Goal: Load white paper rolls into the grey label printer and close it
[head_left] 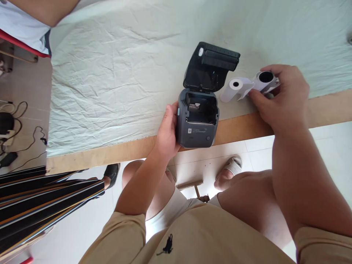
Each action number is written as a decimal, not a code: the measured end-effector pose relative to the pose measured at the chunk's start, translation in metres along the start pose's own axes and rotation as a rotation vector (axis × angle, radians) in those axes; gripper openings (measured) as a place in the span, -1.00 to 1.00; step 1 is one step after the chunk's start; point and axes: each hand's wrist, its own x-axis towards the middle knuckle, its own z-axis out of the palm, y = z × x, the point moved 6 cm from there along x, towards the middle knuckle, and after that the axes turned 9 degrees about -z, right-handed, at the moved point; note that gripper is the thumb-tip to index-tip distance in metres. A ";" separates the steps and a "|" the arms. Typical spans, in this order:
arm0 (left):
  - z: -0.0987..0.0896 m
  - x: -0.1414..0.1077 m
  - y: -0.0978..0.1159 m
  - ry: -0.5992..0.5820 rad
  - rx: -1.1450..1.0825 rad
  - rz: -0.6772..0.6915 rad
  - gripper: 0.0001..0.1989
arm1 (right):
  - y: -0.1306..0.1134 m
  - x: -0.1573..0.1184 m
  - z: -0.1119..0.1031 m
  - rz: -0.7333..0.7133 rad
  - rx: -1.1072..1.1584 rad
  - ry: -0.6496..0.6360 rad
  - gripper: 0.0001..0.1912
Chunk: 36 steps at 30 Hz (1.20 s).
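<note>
A dark grey portable label printer (198, 135) sits at the table's near edge with its black lid (205, 68) swung up. Its paper bay looks hollow, with a small printed sticker inside. My left hand (167, 130) is wrapped round the printer's left side. To the right of the printer, my right hand (286, 93) grips a white paper roll (260, 81) with a wide dark core, thumb in front and fingers behind. Just left of that stands a smaller white paper roll (229, 94) with a narrow core. A loose paper strip lies between the two rolls.
A pale green wrinkled cloth (115, 84) covers the table, whose wooden edge (110, 152) runs along the front. Another person's arm (46, 9) rests at the far left corner. Striped fabric (55, 198) and black cables (34, 137) are at the left.
</note>
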 end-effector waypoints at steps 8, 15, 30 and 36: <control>-0.004 -0.006 0.001 -0.080 0.100 0.027 -0.59 | -0.115 0.017 -0.025 -0.321 0.473 0.212 -0.31; -0.004 -0.007 0.002 -0.083 0.109 -0.040 -0.39 | -0.161 0.011 0.004 -0.314 0.272 -0.203 -0.73; -0.004 -0.014 0.002 0.046 0.192 0.038 -0.09 | -0.146 0.008 -0.007 -0.211 0.375 0.130 -0.77; -0.013 -0.010 0.000 0.046 0.250 0.086 -0.08 | -0.139 -0.015 -0.025 -0.081 0.283 -0.261 -0.38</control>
